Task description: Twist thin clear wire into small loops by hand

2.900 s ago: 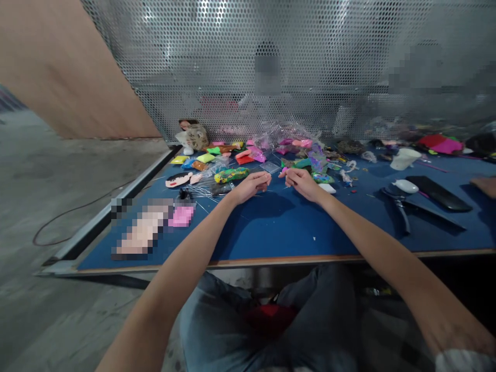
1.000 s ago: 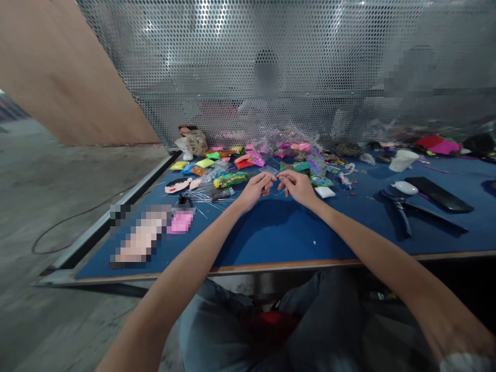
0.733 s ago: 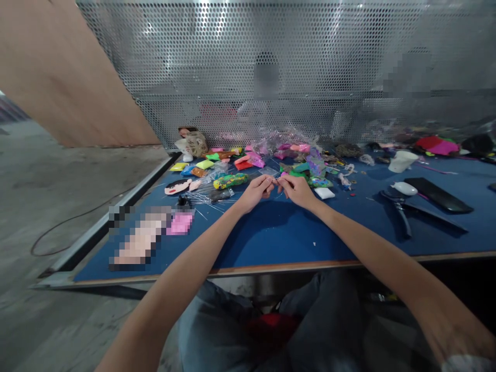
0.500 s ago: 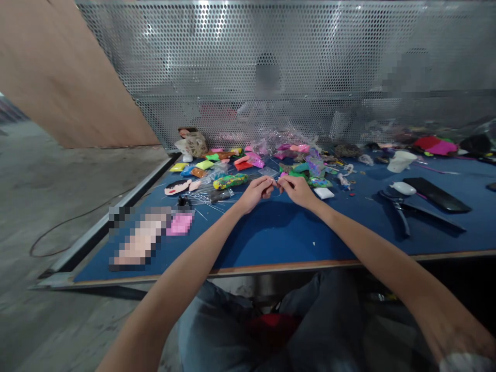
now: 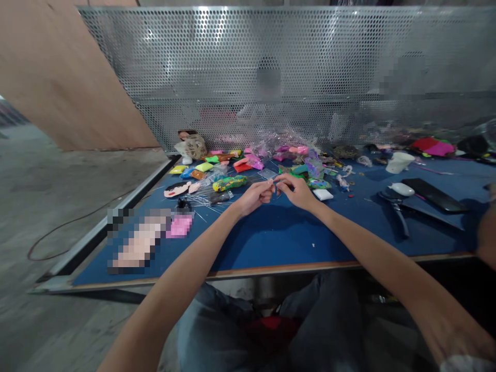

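Above the middle of the blue tabletop, my left hand (image 5: 257,197) and my right hand (image 5: 295,191) meet fingertip to fingertip. Both are closed in a pinch, and what lies between them is too small to make out. A green and yellow patterned packet (image 5: 230,182) is just beyond my left hand, with a bundle of thin wires (image 5: 205,201) left of it. Close to my right hand lie a small white packet (image 5: 323,195) and crumpled green and purple modelling clay (image 5: 314,168).
Colourful clay packets (image 5: 204,166) lie along the back beneath a perforated metal screen (image 5: 232,62). At left is a flat clay face (image 5: 177,189). On the right are pliers or shears (image 5: 399,212), a black case (image 5: 434,195) and a white cup (image 5: 399,162). Another person's arm (image 5: 487,232) shows at the right edge.
My right hand's fingers have shifted slightly and lifted a little at the fingertips, while my left hand stays nearly in place. Another person's arm has come in at the right edge.
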{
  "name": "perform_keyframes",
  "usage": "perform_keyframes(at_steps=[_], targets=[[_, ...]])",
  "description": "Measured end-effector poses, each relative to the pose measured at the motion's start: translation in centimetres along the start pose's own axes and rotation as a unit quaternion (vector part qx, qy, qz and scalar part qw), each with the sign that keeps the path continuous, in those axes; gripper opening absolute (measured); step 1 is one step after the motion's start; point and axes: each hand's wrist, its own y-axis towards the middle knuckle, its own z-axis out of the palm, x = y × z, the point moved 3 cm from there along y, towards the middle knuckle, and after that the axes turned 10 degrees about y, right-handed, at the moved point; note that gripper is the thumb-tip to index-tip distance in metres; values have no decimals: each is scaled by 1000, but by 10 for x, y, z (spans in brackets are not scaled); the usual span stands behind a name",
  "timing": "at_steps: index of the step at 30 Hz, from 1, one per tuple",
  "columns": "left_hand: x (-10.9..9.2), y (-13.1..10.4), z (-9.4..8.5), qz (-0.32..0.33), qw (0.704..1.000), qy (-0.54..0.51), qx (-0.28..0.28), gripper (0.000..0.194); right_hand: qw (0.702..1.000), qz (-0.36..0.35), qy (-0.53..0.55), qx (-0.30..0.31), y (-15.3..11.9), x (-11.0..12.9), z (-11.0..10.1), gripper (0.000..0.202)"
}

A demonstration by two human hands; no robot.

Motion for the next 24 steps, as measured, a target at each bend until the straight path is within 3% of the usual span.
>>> perform_keyframes(at_steps=[6, 13, 22, 24], targets=[[-1, 0, 1, -12, 1000, -19, 7, 39, 999, -18, 26, -34, 0, 2, 1, 22], [0, 1, 1, -16, 998, -55, 21, 36, 994, 10, 81, -76, 0, 1, 2, 20], [2, 1, -1, -41, 996, -77, -1, 30, 996, -1, 74, -54, 0, 2, 2, 17], [3, 0, -1, -60, 994, -88, 15, 30, 996, 1, 76, -48, 0, 2, 3, 17]])
